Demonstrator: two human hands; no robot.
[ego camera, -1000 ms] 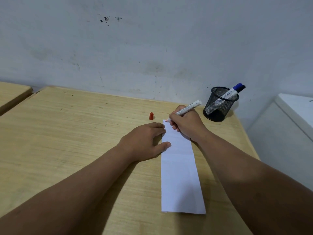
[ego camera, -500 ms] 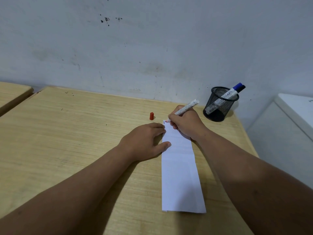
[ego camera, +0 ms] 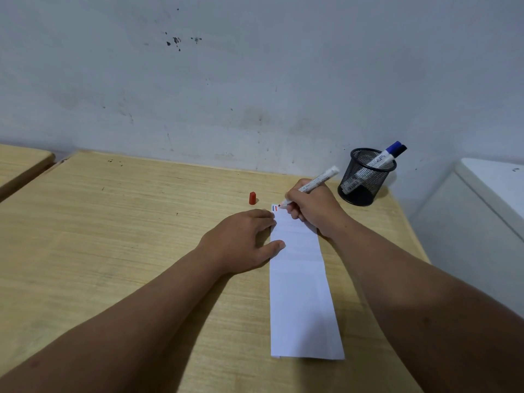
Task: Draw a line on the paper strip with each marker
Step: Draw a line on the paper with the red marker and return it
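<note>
Soft, even light; faint shadows under the forearms; wide-angle bending at edges.

White paper strip point(ego camera: 300, 293), red cap point(ego camera: 252, 198), black mesh cup point(ego camera: 365, 177), tan woodgrain desk point(ego camera: 127, 222).

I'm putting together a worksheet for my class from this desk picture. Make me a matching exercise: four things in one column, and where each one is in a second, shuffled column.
Things:
1. red cap
2. blue-capped marker
3. red marker
4. left hand

Places:
A. held in the right hand, tip at the strip's far corner
B. standing alone on the desk, left of the strip's far end
C. pressing on the left edge of the paper strip
D. leaning in the black mesh cup

Pairs: 1-B, 2-D, 3-A, 4-C
</note>
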